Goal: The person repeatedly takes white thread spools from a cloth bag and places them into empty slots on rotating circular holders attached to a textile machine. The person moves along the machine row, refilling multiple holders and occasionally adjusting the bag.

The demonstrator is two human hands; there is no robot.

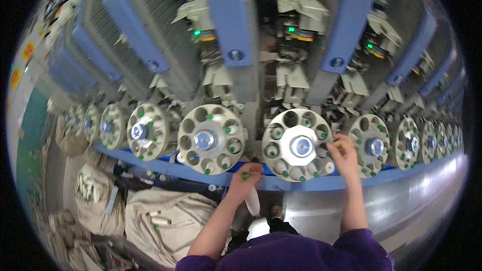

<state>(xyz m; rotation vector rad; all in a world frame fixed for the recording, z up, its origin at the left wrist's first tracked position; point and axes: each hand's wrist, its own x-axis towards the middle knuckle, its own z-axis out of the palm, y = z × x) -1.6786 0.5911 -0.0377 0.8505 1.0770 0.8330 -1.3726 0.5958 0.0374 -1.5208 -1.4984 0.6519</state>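
Purple shirt cloth (291, 253) sits closest; my left hand (243, 184) grips a white bobbin (253, 204), likely light, stiff-cored, softly wound, best held by its green tip (245, 175). At two o'clock, a round magazine (289, 149) pockets green-tipped bobbins (272, 151); my right hand (345, 156) meets its three-o'clock rim, grasp unclear. Eight o'clock: a cloth sack (188, 212) containing loose bobbins (159, 221).

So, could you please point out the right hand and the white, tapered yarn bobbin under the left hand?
Right hand (345, 157), head view: back of the hand.
White, tapered yarn bobbin (253, 203), head view: lower part of its body.
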